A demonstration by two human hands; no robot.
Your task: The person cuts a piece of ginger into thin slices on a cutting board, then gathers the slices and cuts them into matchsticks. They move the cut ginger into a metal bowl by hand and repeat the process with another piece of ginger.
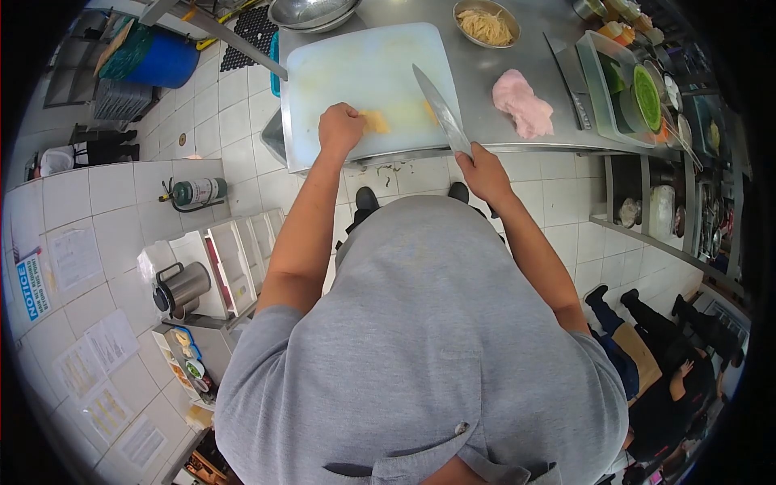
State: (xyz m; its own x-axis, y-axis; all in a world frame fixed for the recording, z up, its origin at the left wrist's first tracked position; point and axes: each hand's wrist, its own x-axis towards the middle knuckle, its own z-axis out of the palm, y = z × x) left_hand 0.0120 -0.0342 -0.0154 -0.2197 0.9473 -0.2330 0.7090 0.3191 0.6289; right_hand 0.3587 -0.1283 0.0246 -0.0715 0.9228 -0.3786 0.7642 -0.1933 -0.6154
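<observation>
A kitchen knife [437,107] is gripped by its handle in my right hand [486,175], at the near right edge of the white cutting board [339,65]. Its long blade slants up and left across the board. Fingers curled in, my left hand [341,128] rests over the left part of the board. Right at its fingertips lies a thin yellow-orange piece of food [374,122]; what the fingers themselves hold is hidden. Another small yellow-orange piece [430,112] shows beside the blade. Faint yellow stains mark the board.
Right of the board are a pink cloth [523,104], a second long knife [568,81] and a bowl of pale yellow shreds [487,27]. A clear plastic bin [606,90] stands farther right. Metal bowls [314,13] sit behind the board. Other people [667,380] stand at lower right.
</observation>
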